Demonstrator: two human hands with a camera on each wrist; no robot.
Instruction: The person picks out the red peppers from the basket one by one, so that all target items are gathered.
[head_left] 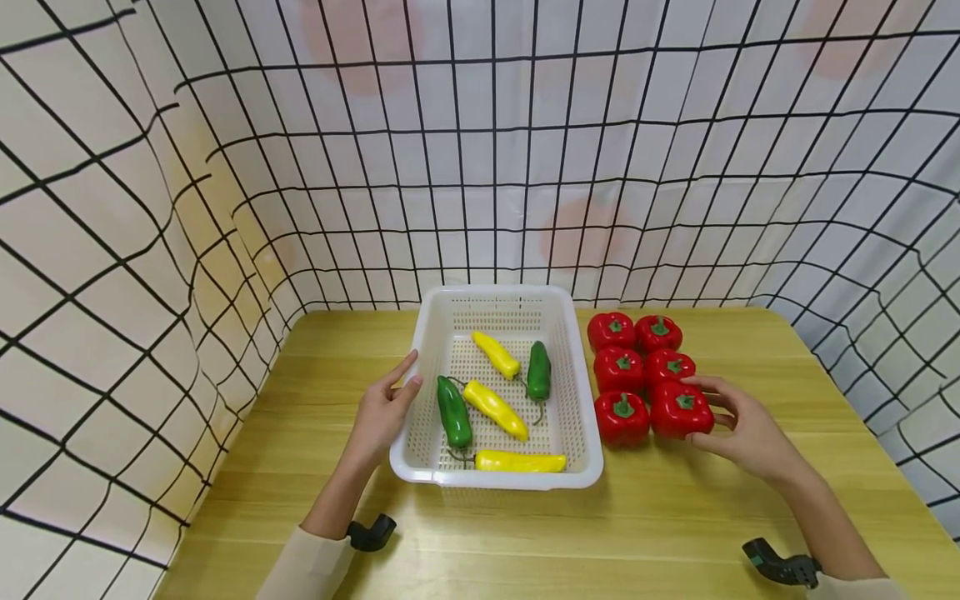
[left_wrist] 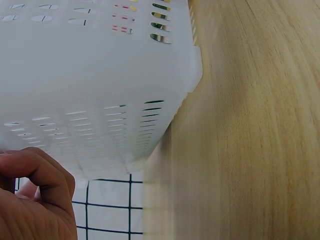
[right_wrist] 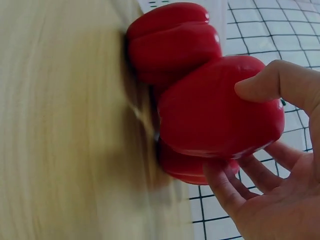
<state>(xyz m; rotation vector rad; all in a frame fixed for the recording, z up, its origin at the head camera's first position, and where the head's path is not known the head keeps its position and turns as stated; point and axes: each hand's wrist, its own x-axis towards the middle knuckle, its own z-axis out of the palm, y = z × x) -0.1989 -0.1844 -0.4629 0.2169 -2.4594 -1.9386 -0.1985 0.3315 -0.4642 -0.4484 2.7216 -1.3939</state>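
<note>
My right hand (head_left: pixel 757 437) pinches a red bell pepper (head_left: pixel 681 410) with the thumb on its near side and fingers on its far side. In the right wrist view this bell pepper (right_wrist: pixel 215 110) hangs off the table, its shadow falling on the wood. Several more red bell peppers (head_left: pixel 618 369) stand beside it in two columns. At the left rim of a white plastic basket (head_left: pixel 498 477), my left hand (head_left: pixel 381 417) holds on with thumb and fingers. Inside the basket lie three yellow peppers (head_left: pixel 497 410) and two green peppers (head_left: pixel 453 412).
The wooden table (head_left: pixel 525 542) carries everything. A white wall sheet with a black grid (head_left: pixel 510 183) surrounds it at the back and sides. The bell peppers stand close along the basket's right side.
</note>
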